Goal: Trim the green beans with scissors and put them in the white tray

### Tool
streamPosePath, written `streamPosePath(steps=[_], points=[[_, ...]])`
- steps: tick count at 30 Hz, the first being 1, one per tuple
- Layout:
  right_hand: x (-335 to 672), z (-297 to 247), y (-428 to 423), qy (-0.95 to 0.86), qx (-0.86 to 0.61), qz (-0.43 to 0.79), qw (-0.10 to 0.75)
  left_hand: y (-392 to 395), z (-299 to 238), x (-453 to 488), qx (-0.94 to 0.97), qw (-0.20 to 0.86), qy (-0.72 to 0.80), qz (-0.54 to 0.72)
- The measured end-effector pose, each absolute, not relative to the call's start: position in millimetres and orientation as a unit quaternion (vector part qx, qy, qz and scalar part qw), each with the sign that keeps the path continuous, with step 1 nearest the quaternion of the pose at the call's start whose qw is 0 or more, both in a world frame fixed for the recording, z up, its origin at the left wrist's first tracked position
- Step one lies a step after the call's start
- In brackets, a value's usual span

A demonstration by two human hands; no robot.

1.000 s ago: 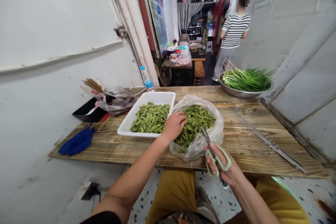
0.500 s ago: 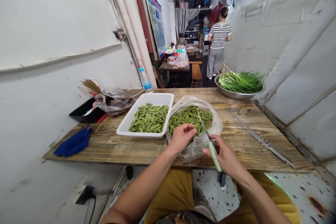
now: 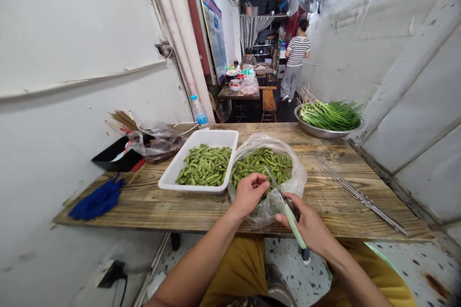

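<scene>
1. Left hand [image 3: 248, 194]: fingers curled, tips pinched together over the near edge of the plastic bag [image 3: 298, 180]. Whether a pod sits between them cannot be told.
2. Right hand [image 3: 309, 225]: closed around the pale green handles of the scissors [image 3: 288, 208]. The blades point up and away from it, towards the left fingertips, and are slightly parted.
3. Plastic bag: mouth open, just beyond both hands, holding a heap of green pods [image 3: 259, 160].
4. White tray [image 3: 169, 183]: beyond and outward of the left hand, touching the bag, filled with the same pods.
5. Wooden table [image 3: 173, 208]: under the bag and tray; both hands hang at its near edge.
6. Metal skewers [image 3: 360, 196]: lying flat, outward of the right hand, apart from it.
7. Metal bowl [image 3: 324, 133]: far beyond the right hand, heaped with green stalks [image 3: 329, 114].
8. Blue cloth [image 3: 95, 201]: well outward of the left hand.
9. Water bottle [image 3: 199, 114]: upright, behind the tray.
10. Person in striped top [image 3: 296, 55]: standing far beyond the table.
</scene>
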State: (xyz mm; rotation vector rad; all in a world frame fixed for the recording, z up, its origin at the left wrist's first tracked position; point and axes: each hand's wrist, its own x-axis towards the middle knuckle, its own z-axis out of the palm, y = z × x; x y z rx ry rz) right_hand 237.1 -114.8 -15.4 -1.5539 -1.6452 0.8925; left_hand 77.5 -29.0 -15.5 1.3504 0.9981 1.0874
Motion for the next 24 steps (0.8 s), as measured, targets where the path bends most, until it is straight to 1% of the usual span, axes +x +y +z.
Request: streamPosePath(steps=[3,6,12,15,19,24], points=[[234.5,-13.0,-115.2,-0.610,-0.552,0.423,0.378,-29.7,-15.6,76.6,0.560,0.549,0.419,0.458],[233.8,-10.0,-114.3,-0.601,-0.540,0.447,0.384,-30.1,-16.1,75.7,0.560,0.561,0.413,0.450],[242.0,-24.1,-101.3,-0.598,-0.581,0.395,0.385,-28.7,-16.7,76.5,0.548,0.557,0.428,0.455],[246.1,-29.8,-96.7,-0.604,-0.594,0.369,0.382,-27.6,-15.1,78.7,0.499,0.597,0.430,0.457],[245.5,-27.9,-102.1,-0.627,-0.576,0.377,0.364,-26.8,-12.7,80.6,0.427,0.657,0.402,0.474],[241.2,-23.6,-108.4,-0.618,-0.601,0.358,0.359,-26.6,-16.4,81.0,0.451,0.625,0.416,0.483]])
